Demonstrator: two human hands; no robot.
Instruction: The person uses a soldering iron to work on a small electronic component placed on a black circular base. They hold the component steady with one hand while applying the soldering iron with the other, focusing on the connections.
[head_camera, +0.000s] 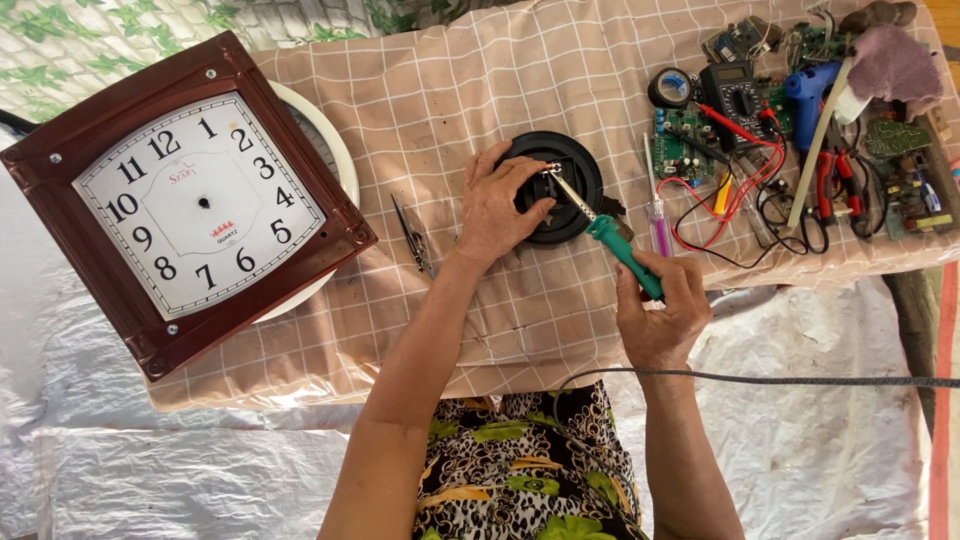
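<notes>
**Clock repair – mid-solder**

Clock face (200, 205) is off to the left with no hands on it. Left hand (490, 205) presses flat, fingers spread, on the black round part (578, 175) at the table's middle – right hand (660, 305) is closed around the green soldering iron (615, 245), tip on the part. Nothing is back together yet.

Bright even daylight, sharp, soft shadows.
</notes>
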